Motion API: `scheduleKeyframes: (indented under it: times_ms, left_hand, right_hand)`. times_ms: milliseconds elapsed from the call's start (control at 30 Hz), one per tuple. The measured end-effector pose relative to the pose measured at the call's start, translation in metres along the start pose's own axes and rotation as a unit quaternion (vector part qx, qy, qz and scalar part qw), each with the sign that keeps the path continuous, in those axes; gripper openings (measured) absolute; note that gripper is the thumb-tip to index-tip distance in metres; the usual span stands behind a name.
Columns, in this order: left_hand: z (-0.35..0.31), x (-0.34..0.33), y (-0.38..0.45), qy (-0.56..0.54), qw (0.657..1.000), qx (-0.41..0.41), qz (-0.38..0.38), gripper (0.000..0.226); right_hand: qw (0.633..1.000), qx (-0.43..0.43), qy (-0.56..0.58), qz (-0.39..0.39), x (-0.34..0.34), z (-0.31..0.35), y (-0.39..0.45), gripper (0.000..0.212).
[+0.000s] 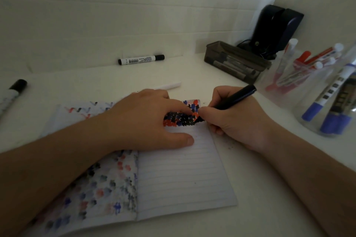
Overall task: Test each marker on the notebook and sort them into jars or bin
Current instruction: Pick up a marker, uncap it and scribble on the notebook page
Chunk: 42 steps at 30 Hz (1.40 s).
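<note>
An open lined notebook [185,175] lies on the white desk, its pages dotted with black, red and blue test marks. My right hand [237,121] grips a black marker [234,99], tip down on the top of the right page among the marks. My left hand [146,121] presses flat on the notebook, fingers beside the marker tip. A clear jar [294,81] with red markers and another clear jar [331,106] with blue markers stand at the right. A dark bin [237,59] holds several markers.
A capped black marker [141,59] lies near the back wall. Another black-capped marker [11,92] lies at the left edge. A white cap or pen [169,85] lies behind my left hand. A dark device [273,31] stands in the back right corner.
</note>
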State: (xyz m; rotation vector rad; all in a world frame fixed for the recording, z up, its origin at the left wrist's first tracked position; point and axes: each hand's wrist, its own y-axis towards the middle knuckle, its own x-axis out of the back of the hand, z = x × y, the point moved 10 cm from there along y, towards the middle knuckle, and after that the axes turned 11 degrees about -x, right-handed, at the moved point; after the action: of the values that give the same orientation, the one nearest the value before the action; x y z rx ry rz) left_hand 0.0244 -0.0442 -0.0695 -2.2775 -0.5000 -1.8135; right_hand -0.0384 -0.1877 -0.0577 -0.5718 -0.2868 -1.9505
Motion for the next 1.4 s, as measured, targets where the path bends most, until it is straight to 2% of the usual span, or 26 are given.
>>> scheduleKeyframes:
  times_ms: [300, 567, 833, 1400]
  left_hand:
    - [0.0012, -0.0001, -0.0007, 0.000, 1.000, 0.005, 0.003, 0.077]
    - [0.0006, 0.0005, -0.0002, 0.003, 1.000, 0.001, -0.002, 0.075]
    - [0.0015, -0.0007, -0.0011, 0.004, 1.000, 0.003, 0.004, 0.076]
    - [0.0008, -0.0001, -0.0012, 0.004, 1.000, 0.004, 0.001, 0.077]
  right_hand:
    - [0.999, -0.015, 0.051, 0.002, 0.0029, -0.0046, 0.0020, 0.024]
    - [1.000, -0.005, 0.000, -0.002, -0.0015, 0.0021, -0.0009, 0.024]
    - [0.999, -0.012, 0.039, -0.003, 0.0006, -0.0017, 0.0011, 0.028]
    - [0.999, -0.013, 0.036, 0.006, -0.0003, -0.0033, 0.0024, 0.025]
